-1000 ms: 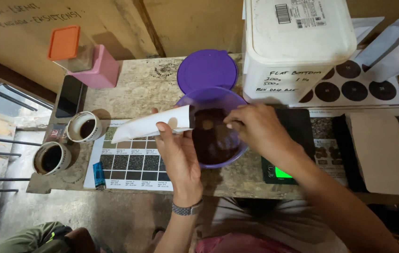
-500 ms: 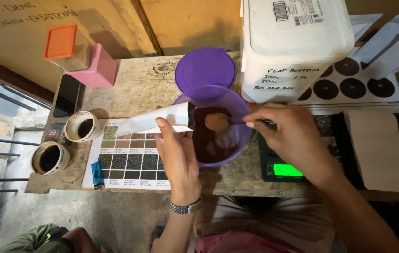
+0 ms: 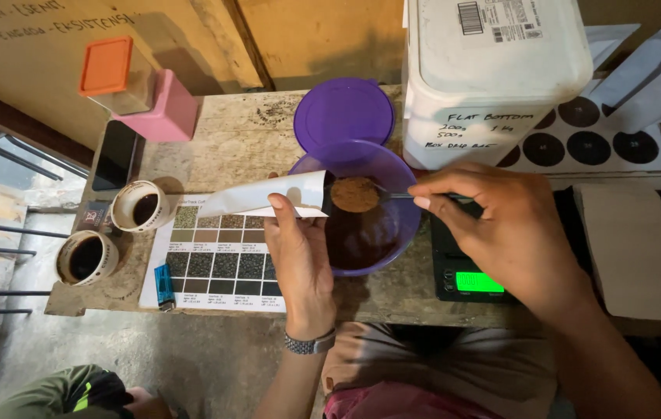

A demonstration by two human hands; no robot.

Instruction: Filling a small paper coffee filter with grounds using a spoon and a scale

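Pretty cramped wooden desk [image 3: 245,147], tub [image 3: 493,77] at the back edge, cups [image 3: 113,233] left. Left hand [image 3: 299,256] fingers pinch a white pouch [image 3: 268,198]; right hand [image 3: 509,233] fingers grip a loaded spoon [image 3: 361,195] over the purple bowl [image 3: 365,217].

Bench [image 3: 237,147] is running tight. Tub [image 3: 493,77] is blocking the far right, with the lid [image 3: 343,115] just left of it and touching the bowl [image 3: 361,209]. Scale [image 3: 474,264] is crowding the bowl's right side. Cups [image 3: 140,206] are sitting at the left edge. Open room is lying behind the chart [image 3: 218,256], between pink box [image 3: 163,109] and lid.
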